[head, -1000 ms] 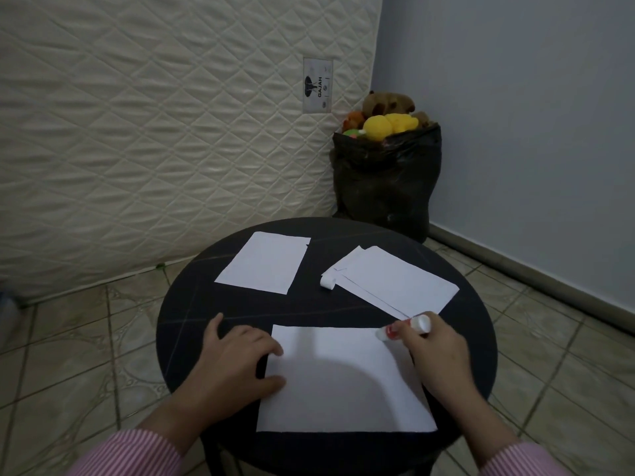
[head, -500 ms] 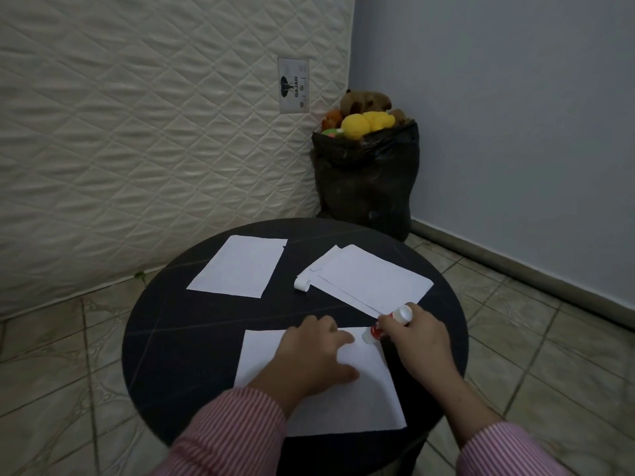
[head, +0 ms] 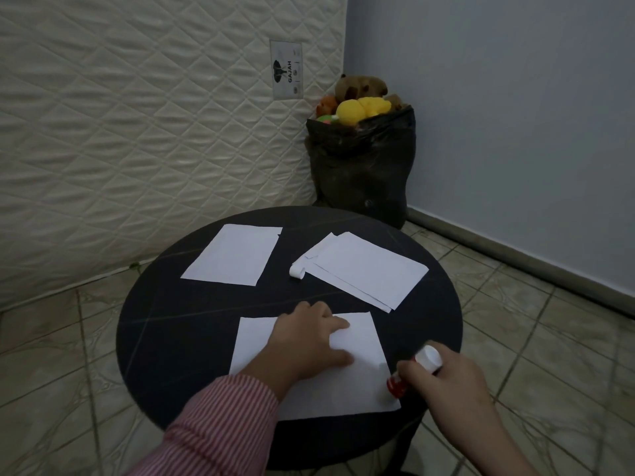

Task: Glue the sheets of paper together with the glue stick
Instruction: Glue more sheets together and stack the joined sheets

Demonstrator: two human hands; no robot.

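Observation:
A white sheet of paper (head: 357, 389) lies at the near side of the round black table (head: 178, 331). My left hand (head: 309, 341) presses flat on the sheet's upper middle, fingers spread. My right hand (head: 446, 383) grips a white glue stick (head: 417, 369), whose red end touches the sheet's right edge near the lower corner. A single white sheet (head: 233, 255) lies at the far left of the table. A small stack of sheets (head: 367, 269) lies at the far right, and the glue stick's white cap (head: 297, 271) sits beside its left corner.
A black bag (head: 360, 170) filled with soft toys stands in the corner behind the table. A quilted mattress (head: 137, 132) leans against the left wall. Tiled floor surrounds the table.
My right hand has drawn the glue stick down the sheet's right edge, from the top right corner towards the lower one. My left hand has stayed pressed on the sheet's upper middle.

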